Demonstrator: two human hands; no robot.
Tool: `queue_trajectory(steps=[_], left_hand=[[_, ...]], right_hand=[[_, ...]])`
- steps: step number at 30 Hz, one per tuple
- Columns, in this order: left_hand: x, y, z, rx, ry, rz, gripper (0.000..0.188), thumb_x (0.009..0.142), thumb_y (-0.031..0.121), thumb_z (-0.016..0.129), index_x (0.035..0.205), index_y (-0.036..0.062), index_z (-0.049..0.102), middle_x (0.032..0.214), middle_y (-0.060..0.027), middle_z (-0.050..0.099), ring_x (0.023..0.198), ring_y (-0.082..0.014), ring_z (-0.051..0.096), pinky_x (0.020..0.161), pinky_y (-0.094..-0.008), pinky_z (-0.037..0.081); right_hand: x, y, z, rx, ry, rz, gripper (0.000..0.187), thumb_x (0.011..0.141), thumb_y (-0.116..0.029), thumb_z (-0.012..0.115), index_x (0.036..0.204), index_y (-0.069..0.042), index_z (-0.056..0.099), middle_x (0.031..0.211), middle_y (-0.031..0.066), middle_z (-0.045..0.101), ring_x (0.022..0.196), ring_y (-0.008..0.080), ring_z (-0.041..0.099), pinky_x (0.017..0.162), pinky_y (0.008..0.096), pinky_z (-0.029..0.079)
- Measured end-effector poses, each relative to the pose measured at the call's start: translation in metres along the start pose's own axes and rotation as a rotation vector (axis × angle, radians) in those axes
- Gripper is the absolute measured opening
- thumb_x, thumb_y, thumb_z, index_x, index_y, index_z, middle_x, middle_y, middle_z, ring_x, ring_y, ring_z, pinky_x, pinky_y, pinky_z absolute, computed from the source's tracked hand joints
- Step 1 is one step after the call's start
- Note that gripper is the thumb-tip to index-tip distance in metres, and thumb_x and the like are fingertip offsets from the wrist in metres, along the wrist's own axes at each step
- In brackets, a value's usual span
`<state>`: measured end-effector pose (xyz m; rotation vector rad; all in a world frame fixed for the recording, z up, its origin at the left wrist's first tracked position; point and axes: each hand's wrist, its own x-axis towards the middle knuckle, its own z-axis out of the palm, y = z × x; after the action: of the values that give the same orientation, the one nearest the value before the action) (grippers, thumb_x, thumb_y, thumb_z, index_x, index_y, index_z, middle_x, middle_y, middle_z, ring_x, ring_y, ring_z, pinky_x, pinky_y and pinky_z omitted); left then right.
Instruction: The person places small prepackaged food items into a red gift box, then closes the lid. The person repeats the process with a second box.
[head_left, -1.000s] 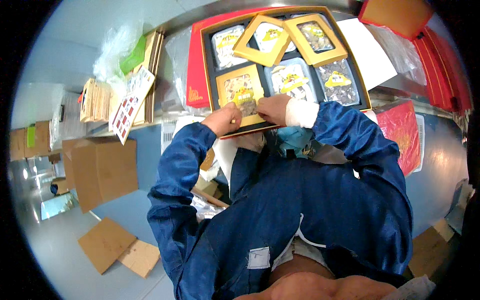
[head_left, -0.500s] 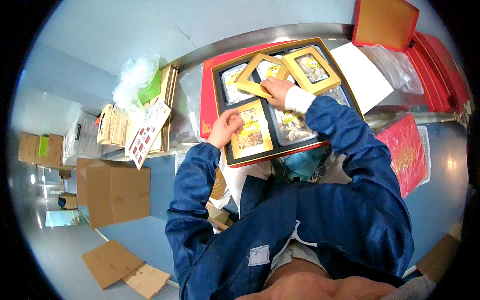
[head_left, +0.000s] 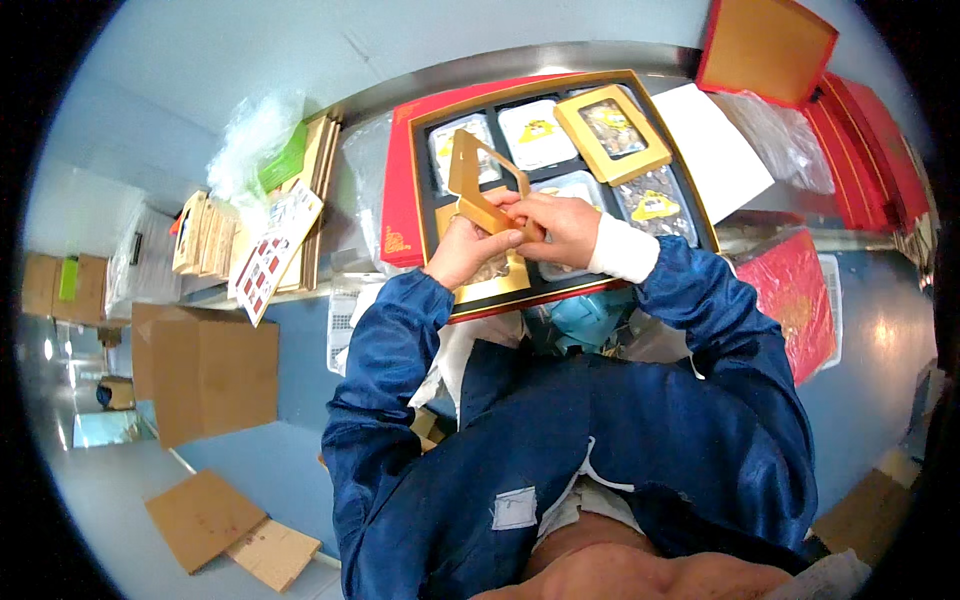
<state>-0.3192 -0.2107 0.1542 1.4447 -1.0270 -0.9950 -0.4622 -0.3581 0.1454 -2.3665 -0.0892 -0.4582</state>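
Both the left hand (head_left: 468, 250) and the right hand (head_left: 562, 222) are clamped on a gold cardboard frame (head_left: 478, 182), tilted up just above the gift box (head_left: 690, 190) on the worktop (head_left: 420, 90) beyond.

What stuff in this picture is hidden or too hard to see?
Head view:
- The tray compartment under the left hand and right hand: covered by them.
- The gold cardboard window frame: its near end is hidden in both hands.
- Food in the clear packets: too small.
- Red flat boxes: cut by the rim.
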Motion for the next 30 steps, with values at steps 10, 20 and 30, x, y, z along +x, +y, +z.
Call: queue_trajectory(steps=[10, 20, 30], left_hand=[[0.002, 0.007, 0.016, 0.184, -0.02, 0.045, 0.055, 0.08, 0.011, 0.073, 0.127, 0.004, 0.046, 0.11, -0.0085, 0.06, 0.1, -0.0156, 0.059, 0.089, -0.0274, 0.048], [0.004, 0.009, 0.022, 0.188, -0.062, 0.077, 0.057, 0.078, 0.006, 0.073, 0.127, 0.0041, 0.045, 0.111, -0.0093, 0.057, 0.101, -0.0165, 0.06, 0.088, -0.0276, 0.05], [0.01, 0.009, 0.025, 0.0, -0.109, 0.023, 0.06, 0.077, 0.0, 0.072, 0.129, 0.0022, 0.042, 0.108, -0.007, 0.058, 0.098, -0.0132, 0.059, 0.086, -0.0256, 0.051]], right_hand=[[-0.01, -0.02, -0.009, -0.084, 0.071, 0.032, 0.036, 0.074, -0.019, 0.067, 0.106, -0.005, 0.058, 0.092, 0.0161, 0.063, 0.084, 0.0323, 0.063, 0.072, 0.0366, 0.052], [-0.018, -0.003, -0.018, 0.155, -0.023, 0.056, 0.042, 0.07, -0.014, 0.071, 0.109, -0.005, 0.057, 0.091, 0.0158, 0.064, 0.081, 0.0312, 0.064, 0.073, 0.0352, 0.052], [-0.02, -0.011, -0.022, 0.056, -0.03, 0.062, 0.042, 0.069, -0.013, 0.072, 0.107, -0.004, 0.057, 0.087, 0.0156, 0.062, 0.077, 0.0299, 0.063, 0.069, 0.0356, 0.051]])
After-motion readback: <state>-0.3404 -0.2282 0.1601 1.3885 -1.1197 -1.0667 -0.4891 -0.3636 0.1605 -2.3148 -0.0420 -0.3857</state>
